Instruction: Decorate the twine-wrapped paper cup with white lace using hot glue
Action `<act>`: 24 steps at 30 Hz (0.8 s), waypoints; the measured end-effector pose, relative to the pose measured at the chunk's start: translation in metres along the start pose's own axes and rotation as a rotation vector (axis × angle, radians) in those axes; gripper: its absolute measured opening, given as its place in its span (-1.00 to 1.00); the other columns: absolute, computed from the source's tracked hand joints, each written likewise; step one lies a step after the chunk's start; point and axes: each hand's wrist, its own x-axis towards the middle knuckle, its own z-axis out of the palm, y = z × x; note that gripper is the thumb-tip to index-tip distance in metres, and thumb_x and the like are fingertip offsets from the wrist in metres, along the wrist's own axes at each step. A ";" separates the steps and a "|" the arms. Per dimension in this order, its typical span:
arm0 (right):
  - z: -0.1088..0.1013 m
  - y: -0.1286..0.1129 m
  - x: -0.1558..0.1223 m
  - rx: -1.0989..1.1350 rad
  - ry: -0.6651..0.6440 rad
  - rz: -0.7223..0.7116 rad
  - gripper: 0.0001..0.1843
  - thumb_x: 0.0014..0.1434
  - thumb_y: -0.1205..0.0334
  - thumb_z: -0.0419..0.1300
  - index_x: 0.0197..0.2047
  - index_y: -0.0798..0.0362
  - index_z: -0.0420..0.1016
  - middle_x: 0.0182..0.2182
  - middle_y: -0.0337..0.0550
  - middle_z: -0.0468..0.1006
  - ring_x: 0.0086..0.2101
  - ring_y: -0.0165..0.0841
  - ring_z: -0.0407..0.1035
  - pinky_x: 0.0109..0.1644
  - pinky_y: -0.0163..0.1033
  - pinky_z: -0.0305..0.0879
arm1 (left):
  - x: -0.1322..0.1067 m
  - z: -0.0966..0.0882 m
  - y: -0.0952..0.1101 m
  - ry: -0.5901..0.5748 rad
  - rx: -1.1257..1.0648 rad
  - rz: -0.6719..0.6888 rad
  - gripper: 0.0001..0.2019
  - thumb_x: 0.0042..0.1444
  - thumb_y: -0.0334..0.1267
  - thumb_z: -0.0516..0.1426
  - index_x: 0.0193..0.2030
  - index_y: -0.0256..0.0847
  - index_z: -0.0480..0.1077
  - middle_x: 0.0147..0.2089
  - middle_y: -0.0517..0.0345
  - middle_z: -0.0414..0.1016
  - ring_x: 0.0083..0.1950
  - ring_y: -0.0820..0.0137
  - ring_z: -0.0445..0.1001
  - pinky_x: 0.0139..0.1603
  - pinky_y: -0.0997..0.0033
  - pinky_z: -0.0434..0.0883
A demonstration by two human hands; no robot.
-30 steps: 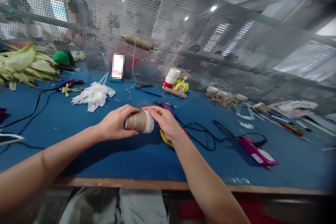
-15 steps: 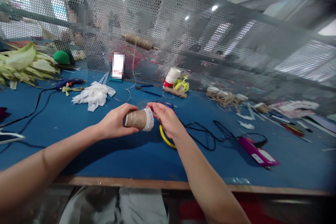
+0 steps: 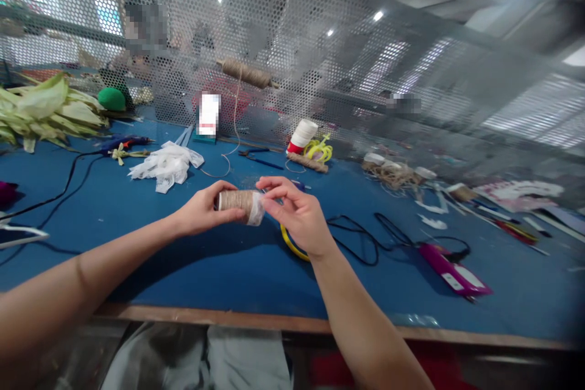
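Note:
My left hand [image 3: 198, 210] is wrapped round a small cylinder wound with brown twine [image 3: 235, 198], held on its side just above the blue table. White lace trim [image 3: 257, 209] circles the cylinder's right end. At that end my right hand [image 3: 299, 213] has thumb and forefinger pinched at the lace, its other fingers loosely curled. Below the right hand a yellow curved band [image 3: 292, 245] shows in part; the hand hides the rest. A blue tool [image 3: 300, 185] lies just behind the right hand, mostly covered.
White lace strips [image 3: 167, 163], a glue gun [image 3: 125, 144], pliers [image 3: 260, 158] and a white thread spool [image 3: 304, 134] lie toward the back. A purple power strip [image 3: 452, 271] with black cable is at right. Perforated metal screen [image 3: 283, 30] stands behind; a twine roll [image 3: 247, 73] hangs there.
My right hand has turned and opened out slightly at the lace end. The lace looks flatter against the cylinder than before. My left hand keeps its hold; the view has shifted slightly.

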 end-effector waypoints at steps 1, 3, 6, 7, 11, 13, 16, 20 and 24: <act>-0.001 -0.003 -0.001 -0.046 -0.046 -0.043 -0.97 0.06 0.29 0.17 -0.41 0.01 0.42 -0.18 -0.15 0.43 -0.04 -0.32 0.27 0.10 -0.08 0.12 | 0.000 0.000 0.001 -0.014 -0.077 -0.046 -0.51 -0.08 0.01 0.13 -0.08 -0.28 0.23 -0.37 0.16 0.36 -0.40 0.43 0.34 -0.41 0.44 0.31; -0.001 -0.008 -0.002 -0.131 -0.120 -0.098 -0.96 0.06 0.31 0.17 -0.41 0.00 0.43 -0.16 -0.14 0.42 0.01 -0.29 0.22 0.11 -0.04 0.11 | 0.001 -0.001 0.004 -0.016 -0.203 -0.116 -0.53 -0.08 0.02 0.12 -0.11 -0.28 0.24 -0.43 0.21 0.32 -0.46 0.48 0.30 -0.48 0.49 0.27; -0.002 -0.012 -0.002 -0.219 -0.186 -0.147 -0.94 0.05 0.31 0.19 -0.44 -0.01 0.44 -0.14 -0.13 0.41 0.05 -0.26 0.17 0.12 -0.01 0.10 | 0.001 -0.002 0.008 0.015 -0.314 -0.186 -0.53 -0.10 0.05 0.12 -0.16 -0.29 0.25 -0.44 0.21 0.31 -0.47 0.49 0.29 -0.52 0.52 0.25; -0.002 -0.013 -0.002 -0.238 -0.204 -0.158 -0.94 0.04 0.32 0.19 -0.44 -0.01 0.45 -0.14 -0.13 0.41 0.06 -0.25 0.15 0.13 -0.01 0.08 | 0.001 -0.003 0.008 0.021 -0.336 -0.198 -0.53 -0.10 0.06 0.12 -0.17 -0.29 0.25 -0.44 0.20 0.32 -0.47 0.49 0.29 -0.52 0.52 0.25; -0.003 -0.012 0.000 -0.246 -0.210 -0.149 -0.97 0.02 0.31 0.20 -0.43 0.00 0.46 -0.08 -0.11 0.38 0.07 -0.23 0.14 0.14 -0.01 0.05 | 0.001 -0.004 0.007 0.025 -0.364 -0.205 -0.51 -0.09 0.07 0.12 -0.16 -0.29 0.24 -0.41 0.17 0.33 -0.48 0.51 0.30 -0.53 0.52 0.25; -0.003 -0.010 0.000 -0.209 -0.122 -0.093 -0.93 0.05 0.27 0.17 -0.44 0.02 0.43 -0.11 -0.11 0.39 0.00 -0.25 0.22 0.10 -0.05 0.11 | 0.002 -0.004 0.005 0.034 -0.355 -0.196 -0.50 -0.10 0.07 0.13 -0.14 -0.29 0.24 -0.42 0.18 0.33 -0.49 0.51 0.30 -0.53 0.52 0.25; -0.001 -0.005 0.002 -0.166 0.048 0.055 -0.86 0.08 0.19 0.13 -0.47 0.04 0.35 -0.21 -0.11 0.44 -0.17 -0.31 0.33 -0.03 -0.13 0.22 | 0.003 -0.003 0.004 0.066 -0.302 -0.156 -0.50 -0.11 0.06 0.14 -0.13 -0.28 0.24 -0.41 0.18 0.33 -0.48 0.50 0.29 -0.52 0.50 0.26; 0.002 0.000 0.003 -0.230 0.078 0.188 -0.81 0.03 0.13 0.16 -0.50 0.06 0.32 -0.27 -0.09 0.44 -0.27 -0.33 0.35 -0.15 -0.19 0.27 | 0.002 -0.003 0.001 0.137 -0.147 -0.037 -0.49 -0.11 0.02 0.15 -0.09 -0.27 0.23 -0.32 0.14 0.36 -0.39 0.45 0.32 -0.42 0.47 0.29; 0.006 0.002 0.002 -0.303 0.039 0.212 -0.81 -0.02 0.14 0.20 -0.50 0.07 0.35 -0.25 -0.08 0.44 -0.23 -0.32 0.34 -0.14 -0.20 0.24 | 0.000 -0.002 -0.002 0.204 -0.009 0.032 -0.48 -0.09 0.02 0.14 -0.05 -0.26 0.20 -0.28 0.13 0.35 -0.37 0.44 0.32 -0.40 0.46 0.30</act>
